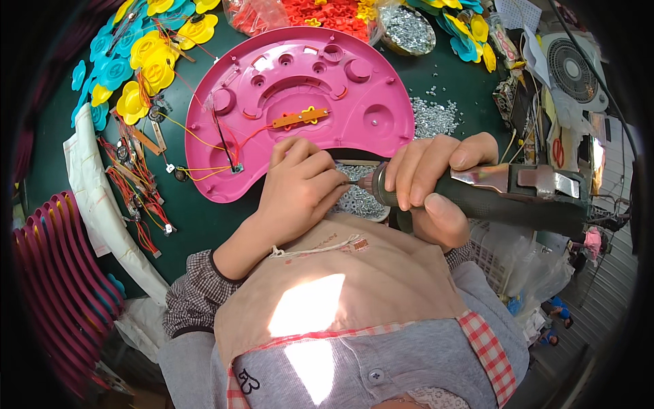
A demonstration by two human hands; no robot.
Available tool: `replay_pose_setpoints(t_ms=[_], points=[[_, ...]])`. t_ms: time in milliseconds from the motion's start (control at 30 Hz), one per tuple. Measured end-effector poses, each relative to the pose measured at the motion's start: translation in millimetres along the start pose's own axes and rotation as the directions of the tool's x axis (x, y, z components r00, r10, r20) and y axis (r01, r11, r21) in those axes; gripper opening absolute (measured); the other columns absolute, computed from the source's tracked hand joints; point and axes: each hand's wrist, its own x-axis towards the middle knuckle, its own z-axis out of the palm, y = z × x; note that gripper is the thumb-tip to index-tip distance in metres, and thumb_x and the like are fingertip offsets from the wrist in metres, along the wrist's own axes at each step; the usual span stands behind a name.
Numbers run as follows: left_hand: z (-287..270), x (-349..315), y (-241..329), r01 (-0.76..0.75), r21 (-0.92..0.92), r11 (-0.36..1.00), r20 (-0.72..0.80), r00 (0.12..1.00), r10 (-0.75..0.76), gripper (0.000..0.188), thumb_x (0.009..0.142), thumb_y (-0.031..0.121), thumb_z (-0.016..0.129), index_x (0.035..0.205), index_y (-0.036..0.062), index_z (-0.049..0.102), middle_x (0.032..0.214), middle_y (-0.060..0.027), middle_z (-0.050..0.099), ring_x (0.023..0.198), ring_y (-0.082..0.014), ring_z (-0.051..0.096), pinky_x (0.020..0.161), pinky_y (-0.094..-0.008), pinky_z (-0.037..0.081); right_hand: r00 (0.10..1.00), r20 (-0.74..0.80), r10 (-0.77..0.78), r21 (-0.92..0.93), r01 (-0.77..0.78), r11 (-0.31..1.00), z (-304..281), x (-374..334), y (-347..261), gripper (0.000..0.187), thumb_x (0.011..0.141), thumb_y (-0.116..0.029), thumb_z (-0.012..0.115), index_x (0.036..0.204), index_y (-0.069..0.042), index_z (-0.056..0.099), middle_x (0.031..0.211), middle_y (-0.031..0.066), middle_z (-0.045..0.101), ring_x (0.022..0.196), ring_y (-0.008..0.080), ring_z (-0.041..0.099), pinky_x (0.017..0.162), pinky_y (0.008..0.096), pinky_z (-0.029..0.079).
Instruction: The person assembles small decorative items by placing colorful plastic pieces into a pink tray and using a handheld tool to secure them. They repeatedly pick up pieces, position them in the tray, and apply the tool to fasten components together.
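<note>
In my right hand (436, 177) is a dark-bodied powered screwdriver (518, 204) with a metal clip, lying sideways with its bit toward my left hand. The fingers of my left hand (300, 180) are pinched together at the bit's tip; anything between them is too small to make out. Just beyond is a pink plastic shell (354, 129), hollow side up, with a curved cut-out facing me. An orange-brown circuit strip (300, 118) with yellow and red pieces sits inside it, wired to a small green board (236, 168). A dish of small screws (361, 203) lies beneath my hands.
Loose screws (436, 117) are heaped right of the shell, near a screw-filled bag (407, 31). Yellow and blue plastic pieces (153, 58) pile up far left. Wired speakers (126, 153) lie left. Stacked pink shells (61, 266) stand lower left; a fan (571, 68) stands far right.
</note>
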Motion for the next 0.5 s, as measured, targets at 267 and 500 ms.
replay_pose_setpoints(t_ms=[267, 500], points=[[-7, -9, -1, 0.106, -0.129, 0.986, -0.154, 0.980, -0.126, 0.018, 0.076, 0.014, 0.085, 0.093, 0.0090, 0.078, 0.082, 0.0000, 0.065, 0.086, -0.0221, 0.060, 0.092, -0.0410, 0.042, 1.000, 0.014, -0.021, 0.085, 0.019, 0.996, 6, 8, 3, 0.047, 0.091, 0.003, 0.067, 0.129, -0.007, 0.041, 0.082, 0.0130, 0.065, 0.070, 0.0213, 0.063, 0.073, 0.0423, 0.057], [-21, -12, -5, 0.148, 0.117, 0.982, -0.386, 0.918, -0.092, 0.027, 0.073, 0.020, 0.089, 0.095, 0.0080, 0.077, 0.084, -0.0017, 0.069, 0.080, -0.0239, 0.061, 0.087, -0.0412, 0.042, 0.991, 0.127, -0.040, -0.129, 0.057, 0.990, 19, 40, 28, 0.043, 0.090, -0.001, 0.063, 0.128, -0.007, 0.044, 0.082, 0.0119, 0.061, 0.066, 0.0227, 0.060, 0.070, 0.0438, 0.055]])
